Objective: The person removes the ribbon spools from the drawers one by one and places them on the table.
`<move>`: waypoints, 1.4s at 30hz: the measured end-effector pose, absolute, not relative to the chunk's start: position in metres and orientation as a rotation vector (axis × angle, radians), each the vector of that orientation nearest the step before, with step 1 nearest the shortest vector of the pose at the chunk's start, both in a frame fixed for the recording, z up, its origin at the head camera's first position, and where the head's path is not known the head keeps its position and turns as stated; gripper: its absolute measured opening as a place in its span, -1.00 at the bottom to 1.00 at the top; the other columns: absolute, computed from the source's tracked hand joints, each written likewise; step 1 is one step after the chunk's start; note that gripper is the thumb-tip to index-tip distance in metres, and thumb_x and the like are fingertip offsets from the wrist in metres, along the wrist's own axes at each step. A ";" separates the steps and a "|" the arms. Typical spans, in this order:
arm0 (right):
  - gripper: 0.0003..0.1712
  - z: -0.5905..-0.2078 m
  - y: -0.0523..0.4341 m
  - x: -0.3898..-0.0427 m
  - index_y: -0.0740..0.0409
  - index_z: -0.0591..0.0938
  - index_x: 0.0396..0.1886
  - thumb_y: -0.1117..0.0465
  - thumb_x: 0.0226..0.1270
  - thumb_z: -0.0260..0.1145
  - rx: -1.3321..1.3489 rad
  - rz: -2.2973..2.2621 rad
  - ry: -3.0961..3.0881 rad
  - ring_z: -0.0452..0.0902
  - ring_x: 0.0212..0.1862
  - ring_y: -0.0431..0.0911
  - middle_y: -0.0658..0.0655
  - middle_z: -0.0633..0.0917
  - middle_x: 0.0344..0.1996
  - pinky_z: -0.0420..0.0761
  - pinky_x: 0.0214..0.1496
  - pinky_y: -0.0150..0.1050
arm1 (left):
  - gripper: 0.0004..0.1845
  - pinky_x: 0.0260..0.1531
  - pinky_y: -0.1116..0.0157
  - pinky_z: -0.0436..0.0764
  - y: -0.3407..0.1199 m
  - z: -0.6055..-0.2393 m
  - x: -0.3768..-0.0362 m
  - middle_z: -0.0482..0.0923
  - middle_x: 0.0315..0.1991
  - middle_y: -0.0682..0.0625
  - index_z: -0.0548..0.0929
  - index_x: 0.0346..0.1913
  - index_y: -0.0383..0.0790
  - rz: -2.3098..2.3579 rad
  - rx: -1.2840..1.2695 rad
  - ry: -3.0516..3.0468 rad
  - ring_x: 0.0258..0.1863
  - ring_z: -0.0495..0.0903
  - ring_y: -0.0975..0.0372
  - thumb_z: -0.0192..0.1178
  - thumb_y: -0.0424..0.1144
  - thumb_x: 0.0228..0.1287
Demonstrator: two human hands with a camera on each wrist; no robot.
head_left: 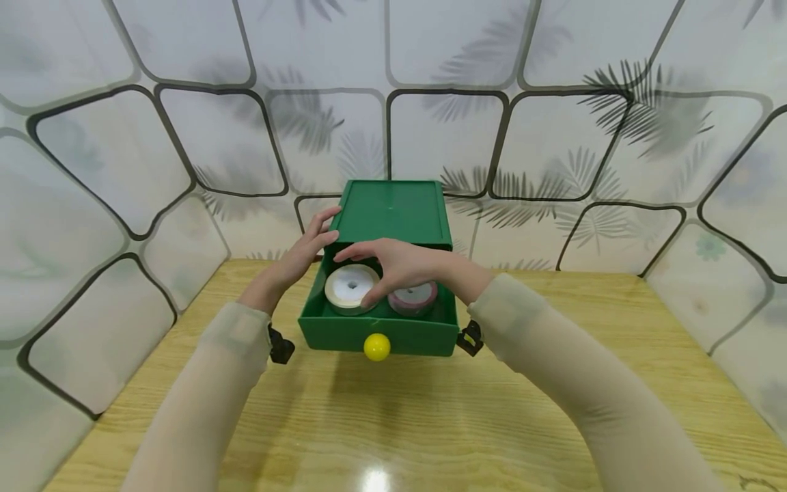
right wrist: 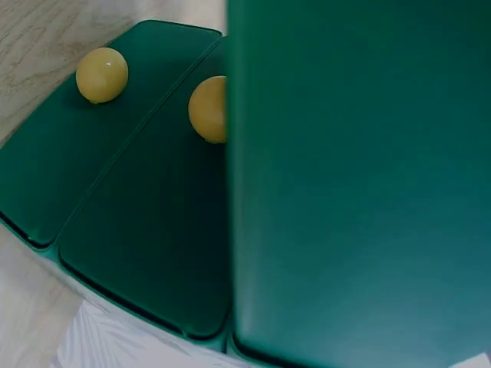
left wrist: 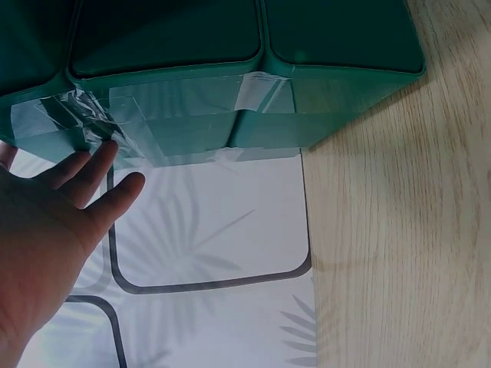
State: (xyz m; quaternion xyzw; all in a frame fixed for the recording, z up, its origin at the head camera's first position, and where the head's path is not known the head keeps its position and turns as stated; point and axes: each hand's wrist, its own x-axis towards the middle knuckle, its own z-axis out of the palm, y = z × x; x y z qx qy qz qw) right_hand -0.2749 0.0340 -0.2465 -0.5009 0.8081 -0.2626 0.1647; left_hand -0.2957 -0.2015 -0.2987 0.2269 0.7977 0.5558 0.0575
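Head view only: green drawer (head_left: pixel 378 333) is pulled out of the green cabinet (head_left: pixel 393 210), yellow knob (head_left: pixel 377 346) on its front. Two rolls lie flat inside, touching: white tape roll (head_left: pixel 350 288) on the left, pink tape roll (head_left: pixel 415 297) on the right. Right hand (head_left: pixel 393 268) reaches in from the right, fingers curled over the white roll, fingertip on its near edge; full grip is hard to confirm. Left hand (head_left: pixel 310 244) has straight fingers against the cabinet's left front corner.

Left wrist view adds: clear tape patches (left wrist: pixel 184 115) on the cabinet's outer wall, open fingers (left wrist: pixel 96 172) touching there, wooden table (left wrist: pixel 399 253) beside.

Right wrist view: only green panels and two yellow knobs (right wrist: pixel 102 74); no hand or rolls visible.
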 end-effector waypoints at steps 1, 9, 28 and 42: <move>-0.10 -0.248 0.033 -0.276 0.09 0.32 0.44 0.14 0.12 0.52 -1.425 -0.741 2.303 0.20 0.39 -0.07 0.11 0.33 0.39 0.28 0.33 -0.19 | -0.34 0.25 -0.27 0.04 -0.201 -0.299 -0.296 -0.16 0.50 -0.19 -0.15 0.55 0.12 1.689 0.690 2.415 0.43 0.00 -0.07 -0.23 0.07 0.50; -0.11 -0.253 0.029 -0.280 0.12 0.32 0.44 0.13 0.14 0.51 -1.388 -0.706 2.292 0.29 0.31 -0.11 0.08 0.37 0.36 0.37 0.23 -0.25 | -0.35 0.25 -0.27 0.05 -0.201 -0.300 -0.296 -0.14 0.50 -0.20 -0.14 0.55 0.10 1.703 0.701 2.402 0.43 0.01 -0.08 -0.23 0.06 0.50; -0.16 -0.257 0.023 -0.280 0.12 0.39 0.40 0.09 0.14 0.51 -1.376 -0.578 2.366 0.37 0.21 -0.09 0.09 0.45 0.29 0.40 0.18 -0.24 | -0.33 0.25 -0.28 0.02 -0.200 -0.298 -0.295 -0.15 0.50 -0.23 -0.15 0.55 0.06 1.708 0.686 2.410 0.42 0.01 -0.12 -0.23 0.04 0.48; -0.18 -0.253 0.028 -0.277 0.16 0.39 0.39 0.09 0.16 0.49 -1.370 -0.580 2.382 0.40 0.18 -0.09 0.11 0.46 0.28 0.44 0.13 -0.26 | -0.33 0.24 -0.29 0.02 -0.200 -0.298 -0.296 -0.17 0.50 -0.23 -0.14 0.55 0.07 1.707 0.682 2.414 0.43 -0.03 -0.10 -0.23 0.05 0.48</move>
